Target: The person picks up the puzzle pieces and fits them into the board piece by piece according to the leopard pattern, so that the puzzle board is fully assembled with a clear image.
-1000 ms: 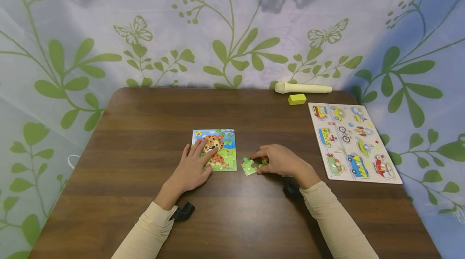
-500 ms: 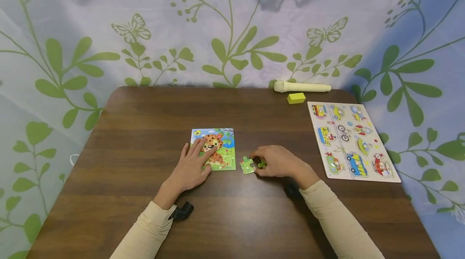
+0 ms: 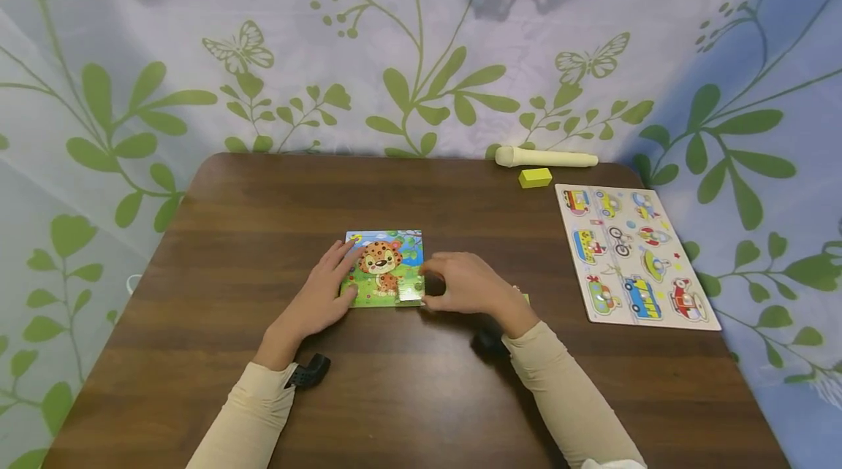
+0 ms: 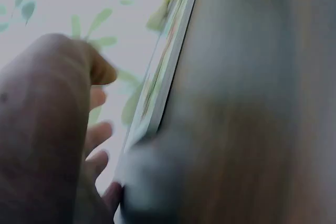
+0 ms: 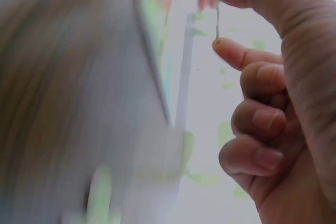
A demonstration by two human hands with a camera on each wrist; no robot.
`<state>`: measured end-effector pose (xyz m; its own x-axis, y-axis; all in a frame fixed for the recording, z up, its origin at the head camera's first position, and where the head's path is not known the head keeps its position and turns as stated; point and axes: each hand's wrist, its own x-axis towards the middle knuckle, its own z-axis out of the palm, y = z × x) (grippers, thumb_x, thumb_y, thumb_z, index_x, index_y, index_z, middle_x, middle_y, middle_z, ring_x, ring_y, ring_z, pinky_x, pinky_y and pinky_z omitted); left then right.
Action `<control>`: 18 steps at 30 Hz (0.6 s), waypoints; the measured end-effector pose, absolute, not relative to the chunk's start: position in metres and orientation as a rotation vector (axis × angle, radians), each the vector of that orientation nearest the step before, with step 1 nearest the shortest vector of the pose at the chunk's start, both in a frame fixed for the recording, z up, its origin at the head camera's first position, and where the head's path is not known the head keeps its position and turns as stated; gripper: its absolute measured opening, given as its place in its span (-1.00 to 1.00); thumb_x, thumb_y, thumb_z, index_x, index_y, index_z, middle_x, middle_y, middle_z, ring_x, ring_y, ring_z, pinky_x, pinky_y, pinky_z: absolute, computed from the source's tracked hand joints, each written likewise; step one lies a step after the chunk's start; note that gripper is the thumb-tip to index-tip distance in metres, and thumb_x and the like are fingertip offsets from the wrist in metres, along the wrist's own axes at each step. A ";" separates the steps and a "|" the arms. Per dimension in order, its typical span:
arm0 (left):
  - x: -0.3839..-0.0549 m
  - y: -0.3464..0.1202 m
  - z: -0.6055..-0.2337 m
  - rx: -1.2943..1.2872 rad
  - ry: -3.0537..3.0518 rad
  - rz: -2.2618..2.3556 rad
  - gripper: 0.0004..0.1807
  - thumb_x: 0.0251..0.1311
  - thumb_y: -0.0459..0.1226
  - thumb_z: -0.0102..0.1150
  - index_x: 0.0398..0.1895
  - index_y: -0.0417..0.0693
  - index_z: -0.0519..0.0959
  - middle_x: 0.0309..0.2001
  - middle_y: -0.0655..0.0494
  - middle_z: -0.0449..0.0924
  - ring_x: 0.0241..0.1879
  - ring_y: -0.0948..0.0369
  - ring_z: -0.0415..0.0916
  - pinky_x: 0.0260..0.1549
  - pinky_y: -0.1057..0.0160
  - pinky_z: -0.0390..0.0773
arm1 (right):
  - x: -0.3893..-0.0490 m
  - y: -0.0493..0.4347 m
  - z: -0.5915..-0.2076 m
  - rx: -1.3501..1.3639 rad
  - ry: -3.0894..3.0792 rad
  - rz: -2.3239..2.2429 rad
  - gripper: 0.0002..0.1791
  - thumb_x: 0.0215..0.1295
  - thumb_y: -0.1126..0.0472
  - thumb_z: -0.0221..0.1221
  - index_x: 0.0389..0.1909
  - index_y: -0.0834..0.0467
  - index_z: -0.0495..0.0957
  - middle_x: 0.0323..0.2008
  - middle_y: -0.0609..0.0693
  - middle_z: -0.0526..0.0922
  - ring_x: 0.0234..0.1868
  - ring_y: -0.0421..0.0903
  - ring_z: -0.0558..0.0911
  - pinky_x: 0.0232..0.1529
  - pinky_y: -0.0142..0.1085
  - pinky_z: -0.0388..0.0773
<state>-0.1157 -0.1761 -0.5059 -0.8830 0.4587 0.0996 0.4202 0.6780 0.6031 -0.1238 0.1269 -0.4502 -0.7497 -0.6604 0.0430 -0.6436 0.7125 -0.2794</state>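
- The right hand is clamping a piece between thumb and forefinger; its other fingers are curling in beside the palm.
- The piece is hovering over the lower right corner of the puzzle, showing edge-on in the right wrist view, with a gap between it and the puzzle.
- The puzzle is lying face up on the table, between the two hands, showing a spotted cub on grass under blue sky.
- The left hand is reaching over the puzzle's left edge, fingers and thumb standing apart, the forefinger side lying near the upper left corner; whether the fingertips are touching the puzzle, I cannot tell.
- A green thing is peeking out beside the right wrist, mostly hidden.
- Black straps are sitting at both wrists, below pale sleeves.
- The board is lying at the right side of the table, carrying pictures of vehicles, among them a blue bus and a bicycle.
- A yellow block is resting near the board's upper left corner.
- A cream mic is lying just behind the block, along the table's far edge.
- A leafy cloth is hanging behind the table.
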 end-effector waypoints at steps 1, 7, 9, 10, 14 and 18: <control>-0.116 -0.182 -0.506 0.733 2.817 1.007 -0.23 0.31 -0.24 0.05 0.62 0.08 0.17 0.62 -0.08 0.07 0.64 -0.15 -0.14 0.46 -0.40 0.04 | -0.125 0.118 -0.450 -1.098 2.849 -0.427 -0.58 0.13 -0.13 0.35 -0.03 -0.03 0.70 -0.26 -0.19 0.65 -0.45 -0.29 0.45 -0.31 -0.30 0.55; -0.117 -0.202 -0.506 0.715 2.742 1.016 -0.24 0.30 -0.20 0.21 0.58 0.17 0.25 0.54 -0.06 0.28 0.60 -0.15 0.00 0.43 -0.41 0.12 | -0.133 0.068 -0.453 -1.123 2.805 -0.380 -0.56 0.19 -0.18 0.29 0.02 -0.05 0.69 -0.18 -0.19 0.69 -0.31 -0.24 0.59 -0.24 -0.27 0.61; -0.118 -0.204 -0.505 0.712 2.722 1.021 -0.24 0.31 -0.15 0.28 0.57 0.19 0.27 0.53 -0.08 0.30 0.59 -0.16 0.03 0.42 -0.41 0.14 | -0.136 0.057 -0.455 -1.116 2.793 -0.348 -0.53 0.21 -0.20 0.28 0.04 -0.04 0.69 -0.14 -0.18 0.70 -0.24 -0.23 0.63 -0.17 -0.26 0.63; -0.118 -0.205 -0.504 0.709 2.711 1.020 -0.23 0.30 -0.12 0.32 0.57 0.19 0.28 0.53 -0.08 0.29 0.59 -0.16 0.04 0.43 -0.40 0.15 | -0.137 0.052 -0.456 -1.110 2.784 -0.339 -0.53 0.22 -0.20 0.28 0.05 -0.03 0.69 -0.14 -0.18 0.71 -0.22 -0.22 0.63 -0.15 -0.26 0.64; -0.119 -0.208 -0.501 0.704 2.662 1.029 -0.11 0.15 -0.03 0.49 0.55 0.15 0.32 0.53 -0.03 0.30 0.59 -0.16 0.04 0.44 -0.37 0.16 | -0.141 0.041 -0.462 -1.069 2.771 -0.318 -0.55 0.22 -0.17 0.29 0.04 -0.02 0.72 -0.18 -0.21 0.71 -0.26 -0.26 0.60 -0.15 -0.28 0.63; -0.120 -0.210 -0.498 0.711 2.634 1.030 -0.06 0.02 -0.01 0.57 0.51 0.08 0.37 0.52 0.00 0.34 0.59 -0.15 0.03 0.46 -0.36 0.11 | -0.143 0.037 -0.464 -1.023 2.779 -0.309 -0.64 0.21 -0.13 0.30 -0.06 -0.04 0.73 -0.28 -0.23 0.67 -0.36 -0.28 0.52 -0.27 -0.31 0.57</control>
<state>-0.1195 -0.2095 -0.4977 -0.8573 0.5138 -0.0318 0.3559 0.6363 0.6845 -0.1428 0.0369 -0.4639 -0.7520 -0.6541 -0.0813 -0.6204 0.7440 -0.2482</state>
